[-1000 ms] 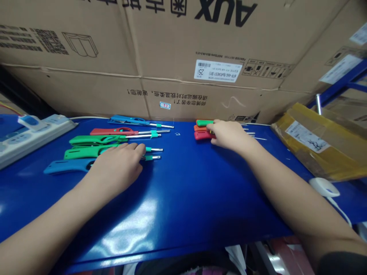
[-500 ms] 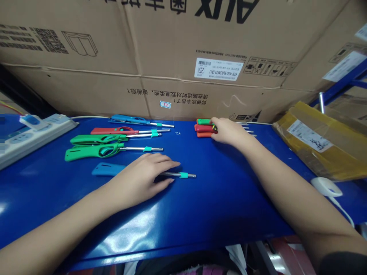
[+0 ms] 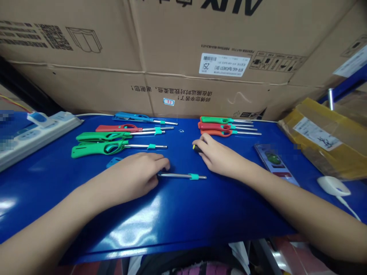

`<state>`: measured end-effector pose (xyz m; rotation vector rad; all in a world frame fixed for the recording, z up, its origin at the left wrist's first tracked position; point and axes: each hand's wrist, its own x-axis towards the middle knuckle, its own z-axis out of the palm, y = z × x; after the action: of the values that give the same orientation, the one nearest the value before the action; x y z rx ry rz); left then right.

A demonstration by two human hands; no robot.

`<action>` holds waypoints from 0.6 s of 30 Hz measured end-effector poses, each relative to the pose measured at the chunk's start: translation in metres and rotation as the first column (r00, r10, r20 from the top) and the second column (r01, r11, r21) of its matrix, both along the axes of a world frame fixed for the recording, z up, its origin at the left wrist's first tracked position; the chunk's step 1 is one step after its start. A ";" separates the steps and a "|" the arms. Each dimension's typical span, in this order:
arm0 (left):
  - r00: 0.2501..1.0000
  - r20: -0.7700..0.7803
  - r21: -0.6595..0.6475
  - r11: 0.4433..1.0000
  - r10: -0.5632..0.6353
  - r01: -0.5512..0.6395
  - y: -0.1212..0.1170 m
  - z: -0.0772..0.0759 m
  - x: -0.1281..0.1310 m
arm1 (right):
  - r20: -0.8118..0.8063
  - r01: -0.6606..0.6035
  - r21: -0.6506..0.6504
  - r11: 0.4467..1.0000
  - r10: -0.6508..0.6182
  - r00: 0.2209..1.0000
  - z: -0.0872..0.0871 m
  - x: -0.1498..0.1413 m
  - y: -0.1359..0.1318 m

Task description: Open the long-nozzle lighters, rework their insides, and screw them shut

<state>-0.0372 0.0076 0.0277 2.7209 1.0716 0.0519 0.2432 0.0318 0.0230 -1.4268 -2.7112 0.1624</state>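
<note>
My left hand [image 3: 136,172] is closed round a blue long-necked lighter [image 3: 183,176] that lies on the blue table. The end of its handle shows behind the hand, and its metal tube with a green tape band points right. My right hand [image 3: 219,154] pinches a small black tool with a yellow end [image 3: 196,148]; most of it is hidden by the fingers. Beyond that hand, a green lighter [image 3: 215,120], a red lighter [image 3: 213,126] and an orange lighter [image 3: 215,133] lie side by side, tubes to the right.
At the left lie a blue lighter [image 3: 132,117], a red lighter [image 3: 117,128] and two green ones [image 3: 91,149], with taped tubes. A power strip [image 3: 37,131], a phone [image 3: 275,164], a white ring-shaped device [image 3: 334,186] and a yellow-taped parcel [image 3: 315,137] flank the table. Cardboard [image 3: 172,49] stands behind.
My right hand has come away from the three lighters, towards me and slightly left, with the black tool. My left hand has curled its fingers round the blue lighter, which has shifted right.
</note>
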 end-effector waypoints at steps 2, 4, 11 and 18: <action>0.995 0.101 -0.059 0.998 -0.015 0.021 -0.006 -0.003 0.011 | -0.005 0.000 0.007 1.000 0.000 1.000 -0.003 0.005 -0.001; 0.985 0.170 -0.048 0.998 -0.034 0.043 -0.012 -0.006 0.021 | -0.011 0.011 0.016 1.000 -0.011 1.000 -0.006 0.012 -0.001; 0.996 0.071 0.065 0.996 -0.062 0.057 -0.007 0.004 0.008 | -0.083 0.019 0.080 0.997 -0.013 0.996 -0.009 0.029 -0.003; 0.989 0.119 -0.019 0.996 -0.089 0.092 0.001 -0.008 0.008 | -0.219 -0.317 -0.078 0.945 0.294 0.930 0.010 0.025 -0.024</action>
<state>-0.0297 0.0082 0.0200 2.7032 0.9098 0.1820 0.2681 0.0083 0.0334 -0.9353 -2.7669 0.4604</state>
